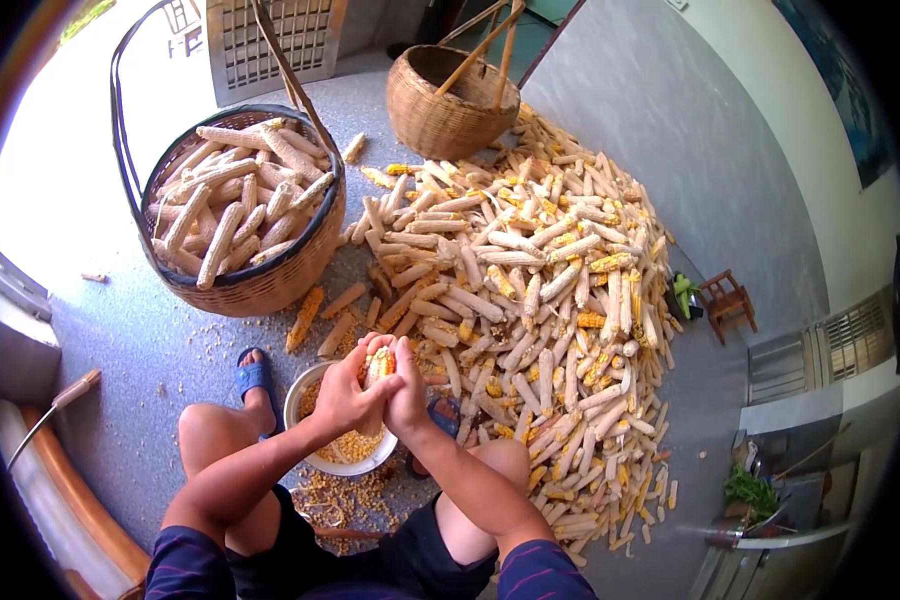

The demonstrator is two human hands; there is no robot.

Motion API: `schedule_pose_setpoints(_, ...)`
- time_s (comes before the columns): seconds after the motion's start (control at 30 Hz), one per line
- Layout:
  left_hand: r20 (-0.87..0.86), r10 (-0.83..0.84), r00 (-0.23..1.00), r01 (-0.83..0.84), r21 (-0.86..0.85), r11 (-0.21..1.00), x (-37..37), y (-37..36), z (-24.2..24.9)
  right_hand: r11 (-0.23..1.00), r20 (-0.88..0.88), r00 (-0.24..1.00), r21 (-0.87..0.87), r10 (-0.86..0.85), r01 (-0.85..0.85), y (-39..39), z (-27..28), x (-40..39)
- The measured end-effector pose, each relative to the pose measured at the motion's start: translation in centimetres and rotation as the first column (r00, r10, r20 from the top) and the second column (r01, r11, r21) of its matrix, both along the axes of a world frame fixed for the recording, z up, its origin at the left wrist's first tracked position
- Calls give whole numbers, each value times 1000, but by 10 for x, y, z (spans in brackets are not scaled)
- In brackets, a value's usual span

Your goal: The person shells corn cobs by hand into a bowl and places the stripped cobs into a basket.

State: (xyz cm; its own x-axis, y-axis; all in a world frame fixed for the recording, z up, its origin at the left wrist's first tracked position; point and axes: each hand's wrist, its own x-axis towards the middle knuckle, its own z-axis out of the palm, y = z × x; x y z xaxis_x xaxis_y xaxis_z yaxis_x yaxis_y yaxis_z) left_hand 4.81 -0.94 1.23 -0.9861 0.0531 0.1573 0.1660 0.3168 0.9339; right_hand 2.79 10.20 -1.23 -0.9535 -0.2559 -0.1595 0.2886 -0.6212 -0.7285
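Between my two hands is a corn cob [378,366] with some yellow kernels still on it, held above a white basin [292,408]. My left hand [347,393] grips it from the left, its thumb lying across toward the other hand. Wrapped around the cob's right side is my right hand [406,390]. Loose yellow kernels [348,446] lie in the basin, and more are scattered on the floor in front of me. The lower end of the cob is partly hidden by my fingers.
A large wicker basket [260,290] full of stripped cobs stands front left. A big heap of cobs [560,300] spreads to the right. Behind it sits another woven basket [440,110]. A small wooden chair [727,303] is by the right wall; a curved wooden piece [70,500] is at left.
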Motion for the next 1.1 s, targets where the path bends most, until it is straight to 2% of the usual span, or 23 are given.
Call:
schedule_pose_setpoints(0.07, 23, 24, 999, -25, 24, 999, 0, 1, 0, 999, 20, 1000, 32, 11, -12, -2, 7, 4)
schedule_pose_setpoints(0.13, 122, -9, 993, 9, -6, 1000, -1, -2, 14, 998, 17, 1000, 61, -17, 15, -4, 13, 5)
schedule_pose_setpoints(0.2, 120, -7, 993, 14, -56, 998, 1, -3, 0, 971, -157, 988, 238, 13, 25, -3, 15, 5)
schedule_pose_setpoints(0.23, 118, -4, 993, 17, -107, 994, 1, -5, -7, 971, -158, 987, 238, 16, 22, -4, 15, 5)
schedule_pose_setpoints(0.3, 109, 4, 994, 5, -83, 997, 1, -8, -16, 932, -212, 976, 362, 55, 26, -3, 14, 4)
schedule_pose_setpoints(0.43, 102, 24, 994, -21, -29, 999, 2, -8, -19, 930, -197, 978, 368, 62, 15, -4, 12, 3)
schedule_pose_setpoints(0.47, 101, 21, 995, -18, -30, 999, 2, -6, -20, 972, -92, 994, 232, 54, -31, -5, 14, 2)
schedule_pose_setpoints(0.5, 149, 25, 988, -53, 188, 981, 2, -2, -22, 994, 13, 998, 86, 61, -62, -5, 16, 1)
schedule_pose_setpoints(0.53, 198, 19, 980, -97, 395, 914, 1, -1, -24, 995, 11, 998, 85, 59, -60, -5, 15, 1)
schedule_pose_setpoints(0.57, 278, -63, 959, -106, 552, 827, -1, -2, -26, 998, 11, 999, 53, 36, -37, -6, 14, 1)
schedule_pose_setpoints(0.6, 271, -56, 961, -107, 551, 828, -4, -4, -25, 1000, 6, 1000, 20, 20, -20, -8, 14, -1)
schedule_pose_setpoints(0.63, 231, -40, 972, -98, 555, 826, -5, -3, -23, 990, -153, 986, 132, 68, -48, -4, 15, -2)
schedule_pose_setpoints(0.67, 192, -25, 981, -88, 558, 825, -6, -2, -22, 990, -154, 985, 133, 71, -50, -5, 14, -1)
schedule_pose_setpoints(0.7, 191, -25, 981, -88, 559, 825, -6, -1, -23, 923, -279, 953, 386, 120, -3, -8, 20, 2)
schedule_pose_setpoints(0.73, 194, -10, 981, -105, 572, 814, -5, 0, -24, 794, -380, 903, 603, 198, 80, -9, 23, 4)
schedule_pose_setpoints(0.8, 205, 18, 979, -139, 596, 791, -3, 2, -23, 791, -393, 892, 608, 221, 72, -7, 22, 3)
schedule_pose_setpoints(0.87, 226, 34, 973, -165, 592, 789, -4, -4, -16, 957, -268, 951, 280, 158, -80, -5, 16, -2)
schedule_pose_setpoints(0.9, 318, -37, 947, -180, 624, 761, -6, -9, -12, 974, -206, 965, 189, 162, -123, -2, 18, -3)
schedule_pose_setpoints(0.93, 403, -112, 908, -199, 653, 731, -7, -13, -8, 974, -207, 964, 189, 165, -126, -4, 18, -3)
schedule_pose_setpoints(1.0, 415, -65, 907, -236, 630, 740, -8, -9, -10, 939, -261, 949, 332, 179, -86, -5, 18, -2)
schedule_pose_setpoints(1.07, 313, -103, 944, -155, 696, 701, -11, -7, -34, 913, -267, 946, 402, 186, -66, -5, 18, 0)
schedule_pose_setpoints(1.1, 285, -188, 940, -52, 663, 747, -12, -9, -33, 906, -331, 924, 423, 191, -36, -4, 19, 0)
